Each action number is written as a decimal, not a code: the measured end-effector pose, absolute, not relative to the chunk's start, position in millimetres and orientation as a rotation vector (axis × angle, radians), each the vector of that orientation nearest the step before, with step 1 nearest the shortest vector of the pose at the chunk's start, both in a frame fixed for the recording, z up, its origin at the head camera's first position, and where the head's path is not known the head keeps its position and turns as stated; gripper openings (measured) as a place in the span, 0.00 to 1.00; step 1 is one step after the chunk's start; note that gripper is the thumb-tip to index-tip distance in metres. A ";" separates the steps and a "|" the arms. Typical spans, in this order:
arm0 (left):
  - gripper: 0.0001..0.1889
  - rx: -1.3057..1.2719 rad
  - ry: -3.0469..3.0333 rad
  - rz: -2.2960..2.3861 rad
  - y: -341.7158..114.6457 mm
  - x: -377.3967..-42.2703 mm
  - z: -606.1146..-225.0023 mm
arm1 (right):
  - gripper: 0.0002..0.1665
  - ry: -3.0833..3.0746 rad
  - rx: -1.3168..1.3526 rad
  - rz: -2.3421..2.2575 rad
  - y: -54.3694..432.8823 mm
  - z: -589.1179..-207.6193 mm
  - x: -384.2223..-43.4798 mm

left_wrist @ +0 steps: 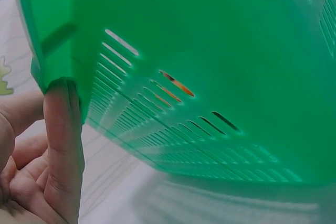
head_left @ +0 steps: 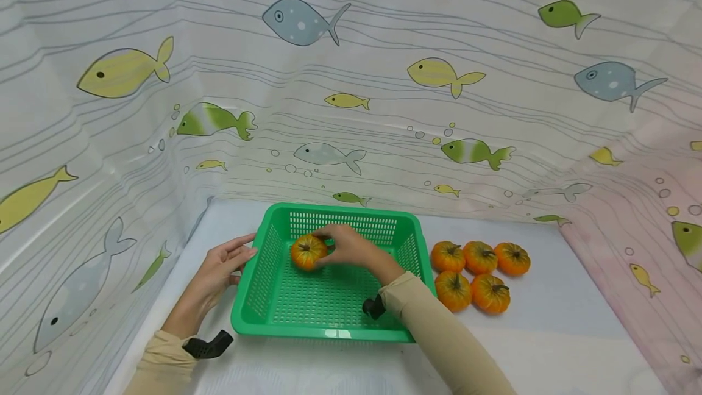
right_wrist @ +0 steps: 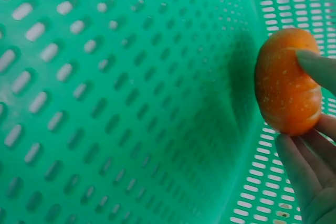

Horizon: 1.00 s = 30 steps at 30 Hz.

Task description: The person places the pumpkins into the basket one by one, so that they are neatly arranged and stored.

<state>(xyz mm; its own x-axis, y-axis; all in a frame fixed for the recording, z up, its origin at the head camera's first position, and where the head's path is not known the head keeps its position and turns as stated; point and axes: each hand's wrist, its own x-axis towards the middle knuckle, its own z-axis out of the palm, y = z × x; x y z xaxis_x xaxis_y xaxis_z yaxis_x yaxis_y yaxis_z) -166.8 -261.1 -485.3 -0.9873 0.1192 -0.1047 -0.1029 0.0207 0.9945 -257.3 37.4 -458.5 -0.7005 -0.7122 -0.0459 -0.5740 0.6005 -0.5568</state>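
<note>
Fish-patterned curtains (head_left: 384, 127) enclose a white table (head_left: 559, 297) bearing a green basket (head_left: 285, 330). Inside, nearer its left wall, the right hand (head_left: 351, 249) pinches a pumpkin (head_left: 306, 255), stem upward (its long axis runs top to bottom in the right wrist view). The left hand (head_left: 219, 264) grips the basket's left rim; five other pumpkins (head_left: 481, 257) sit rightward.

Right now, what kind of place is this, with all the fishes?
Maybe a little filming booth, but I can't be sure: fish-patterned sheeting hangs on three sides of a white table, and black gadgets poke out at the cuffs of beige sleeves.
</note>
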 end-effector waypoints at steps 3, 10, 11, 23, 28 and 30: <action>0.33 0.015 2.126 2.101 -260.8 -167.3 -486.4 | 0.41 2.580 -1.064 -0.741 37.0 -462.5 -257.9; 0.34 0.027 2.136 2.090 -260.5 -166.7 -485.6 | 0.40 2.615 -1.089 -0.724 37.3 -468.4 -259.5; 0.34 0.027 2.133 2.091 -260.4 -166.5 -485.3 | 0.40 2.613 -1.089 -0.724 37.3 -469.0 -259.5; 0.34 0.025 2.111 2.110 -258.7 -165.3 -484.0 | 0.39 2.630 -1.103 -0.694 38.0 -469.7 -258.1; 0.34 0.034 2.106 2.116 -258.7 -165.3 -484.0 | 0.40 2.634 -1.122 -0.687 38.3 -469.6 -257.8; 0.34 0.032 2.109 2.115 -258.9 -165.2 -484.5 | 0.39 2.625 -1.118 -0.701 38.1 -470.0 -257.6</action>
